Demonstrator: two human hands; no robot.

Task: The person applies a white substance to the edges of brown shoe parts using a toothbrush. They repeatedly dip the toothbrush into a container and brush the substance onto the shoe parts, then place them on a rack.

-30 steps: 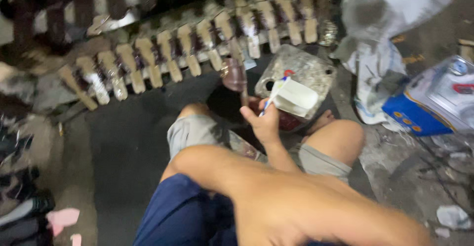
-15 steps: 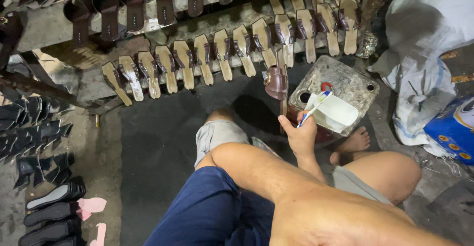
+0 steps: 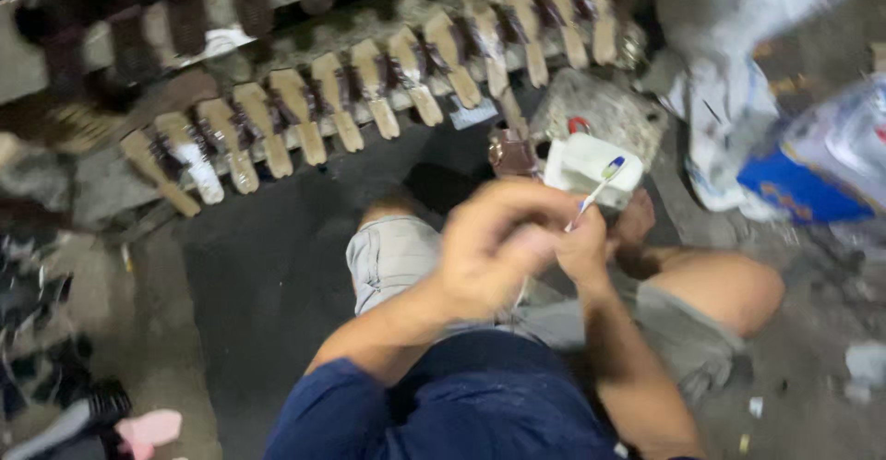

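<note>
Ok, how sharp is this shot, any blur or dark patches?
Head view: the left hand is smeared by motion blur, and the right hand with its brush is soft too; the sandals read a little clearer; the light is dim and the left edge falls into shadow.

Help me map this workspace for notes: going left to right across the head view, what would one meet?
Pink piece on the floor → row of tan sandals → left hand → right hand holding a toothbrush-like brush → white container → blue and white package.
</note>
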